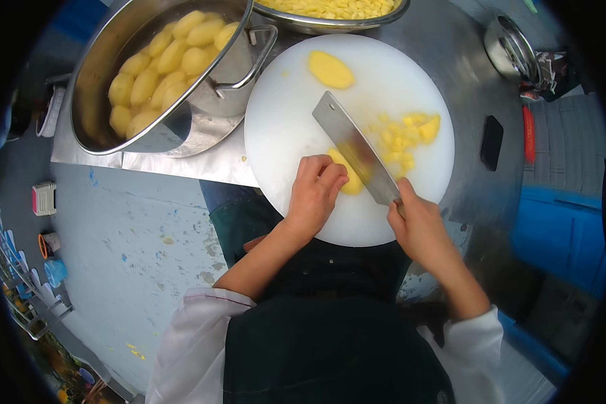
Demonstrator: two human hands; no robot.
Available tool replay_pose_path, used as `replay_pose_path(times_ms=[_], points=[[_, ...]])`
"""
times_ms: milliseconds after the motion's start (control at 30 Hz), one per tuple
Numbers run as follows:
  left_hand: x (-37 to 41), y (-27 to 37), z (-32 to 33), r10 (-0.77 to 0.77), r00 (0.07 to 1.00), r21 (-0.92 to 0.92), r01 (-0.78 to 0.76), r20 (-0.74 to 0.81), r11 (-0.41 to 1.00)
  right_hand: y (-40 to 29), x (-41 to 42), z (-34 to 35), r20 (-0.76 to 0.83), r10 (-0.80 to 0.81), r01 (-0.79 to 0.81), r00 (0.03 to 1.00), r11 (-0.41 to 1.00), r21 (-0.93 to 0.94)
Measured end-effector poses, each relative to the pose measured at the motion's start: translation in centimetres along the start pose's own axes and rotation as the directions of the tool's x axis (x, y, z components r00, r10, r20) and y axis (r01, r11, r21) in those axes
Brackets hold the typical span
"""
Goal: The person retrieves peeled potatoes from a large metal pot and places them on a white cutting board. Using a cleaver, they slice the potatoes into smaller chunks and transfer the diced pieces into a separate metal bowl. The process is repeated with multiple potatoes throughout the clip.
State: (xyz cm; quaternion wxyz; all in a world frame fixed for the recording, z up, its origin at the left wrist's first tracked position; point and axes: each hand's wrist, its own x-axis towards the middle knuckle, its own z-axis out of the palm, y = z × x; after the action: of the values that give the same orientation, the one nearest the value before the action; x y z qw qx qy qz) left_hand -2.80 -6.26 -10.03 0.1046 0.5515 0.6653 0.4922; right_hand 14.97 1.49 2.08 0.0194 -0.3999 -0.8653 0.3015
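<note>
On a round white cutting board (288, 126) my left hand (315, 194) rests with bent fingers against a peeled yellow potato piece (352, 183), holding it down. My right hand (421, 222) grips the handle of a cleaver (356, 146), whose broad blade slants across the board beside that piece and partly hides it. To the right of the blade lies a loose heap of diced potato (396, 141), with a larger potato chunk (430, 129) at its edge. Beyond the blade's far end, a cut potato half (332, 69) lies flat side up.
A large steel pot (227, 91) of peeled potatoes in water stands at the left. Behind the board sits a steel bowl (328, 24) filled with diced potato. Rightward on the metal table (464, 96) are a black phone-like object (492, 143) and a steel container (510, 50).
</note>
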Motion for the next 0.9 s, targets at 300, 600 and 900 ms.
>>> replay_pose_path(times_ms=[300, 600, 900], points=[[0.2, 0.0, 0.0, 0.038, 0.999, -0.009, -0.038, -0.005, 0.999, -0.2, 0.7, 1.7, 0.022, -0.045, 0.045, 0.999, 0.999, -0.013], [-0.1, -0.1, -0.4, 0.046, 0.999, -0.003, -0.046, 0.0, 0.999, -0.4, 0.3, 2.8, 0.017, -0.077, 0.077, 0.997, 0.996, -0.048], [-0.7, -0.3, -0.7, 0.042, 0.999, 0.001, -0.042, 0.011, 0.999, -0.8, -0.9, 2.1, -0.005, -0.084, 0.083, 0.996, 0.996, -0.033]])
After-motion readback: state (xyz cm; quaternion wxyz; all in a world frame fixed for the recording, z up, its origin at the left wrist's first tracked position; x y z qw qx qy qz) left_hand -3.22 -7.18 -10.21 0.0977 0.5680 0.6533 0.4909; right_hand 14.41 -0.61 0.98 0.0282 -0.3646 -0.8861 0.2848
